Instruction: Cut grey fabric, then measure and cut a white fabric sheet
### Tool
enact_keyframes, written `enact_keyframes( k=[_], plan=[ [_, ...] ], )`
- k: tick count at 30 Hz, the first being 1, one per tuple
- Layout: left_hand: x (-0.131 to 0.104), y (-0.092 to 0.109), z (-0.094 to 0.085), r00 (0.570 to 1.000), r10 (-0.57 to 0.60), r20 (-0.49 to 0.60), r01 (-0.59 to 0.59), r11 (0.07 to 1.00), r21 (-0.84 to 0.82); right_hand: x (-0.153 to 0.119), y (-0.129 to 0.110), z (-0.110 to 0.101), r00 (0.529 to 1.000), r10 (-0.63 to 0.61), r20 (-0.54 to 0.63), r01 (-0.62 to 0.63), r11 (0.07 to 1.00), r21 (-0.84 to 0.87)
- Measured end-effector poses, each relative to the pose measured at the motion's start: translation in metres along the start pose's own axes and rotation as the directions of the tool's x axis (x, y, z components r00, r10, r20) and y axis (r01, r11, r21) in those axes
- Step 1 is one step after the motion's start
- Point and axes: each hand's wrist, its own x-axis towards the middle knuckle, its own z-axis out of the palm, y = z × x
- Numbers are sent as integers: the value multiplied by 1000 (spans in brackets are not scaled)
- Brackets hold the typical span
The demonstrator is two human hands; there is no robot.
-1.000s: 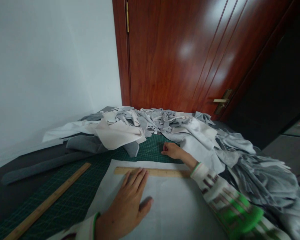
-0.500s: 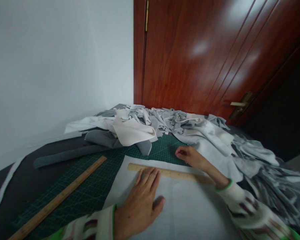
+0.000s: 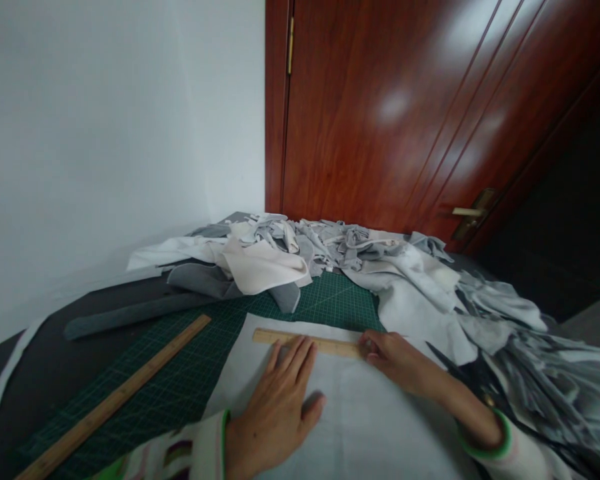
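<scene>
My left hand [image 3: 280,407] lies flat and open on a white fabric sheet [image 3: 380,427], its fingertips on a short wooden ruler [image 3: 325,343] that runs across the sheet's far edge. My right hand [image 3: 397,360] rests on the ruler's right end, covering it, with the fingers curled together. Whether it holds something small I cannot see. The sheet lies on a green gridded cutting mat [image 3: 190,373].
A long wooden ruler [image 3: 130,393] lies diagonally on the mat at left. Grey and white fabric scraps [image 3: 405,273] are heaped behind and to the right, with dark scissors-like blades [image 3: 460,367] by my right forearm. A red-brown door [image 3: 405,113] and a white wall [image 3: 105,133] stand behind.
My right hand has drawn back from the mat beyond the sheet to the short ruler's right end. My left hand has stayed on the ruler and sheet.
</scene>
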Motion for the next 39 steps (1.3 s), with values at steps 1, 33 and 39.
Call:
enact_keyframes(
  k=[1,33,39],
  plan=[
    [-1,0,1,1000,0,-6,0,1000,4,1,-1,1,1000,14,-6,-14,1000,-11],
    [6,-12,10,998,-66,22,65,998,24,14,-25,4,997,76,-5,-76,997,-13],
    [6,-12,6,997,-73,21,73,997,10,12,-17,7,999,48,-25,-48,999,11]
  ],
)
